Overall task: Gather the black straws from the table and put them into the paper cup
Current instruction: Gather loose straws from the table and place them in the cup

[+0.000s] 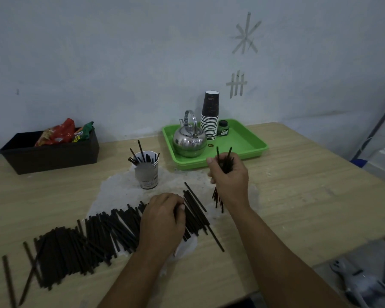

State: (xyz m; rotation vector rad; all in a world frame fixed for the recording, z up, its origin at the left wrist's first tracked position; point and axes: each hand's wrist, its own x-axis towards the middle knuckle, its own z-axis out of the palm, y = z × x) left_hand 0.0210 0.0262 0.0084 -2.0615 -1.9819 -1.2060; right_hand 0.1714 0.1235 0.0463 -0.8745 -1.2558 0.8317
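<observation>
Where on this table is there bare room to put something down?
Bare wood lies right of the right hand, below the green tray, out to the table edge, and between the black bin and the paper cup. The loose straws crowd the left front; the left hand rests on them.

Both bare forearms reach in from the near edge, angled toward the far side. The left hand lies palm down, low, its fingers curled under toward the right, thumb tip showing. The right hand is raised farther out and to the right, back of the hand facing up, fingers wrapped in a fist-like grip.
</observation>
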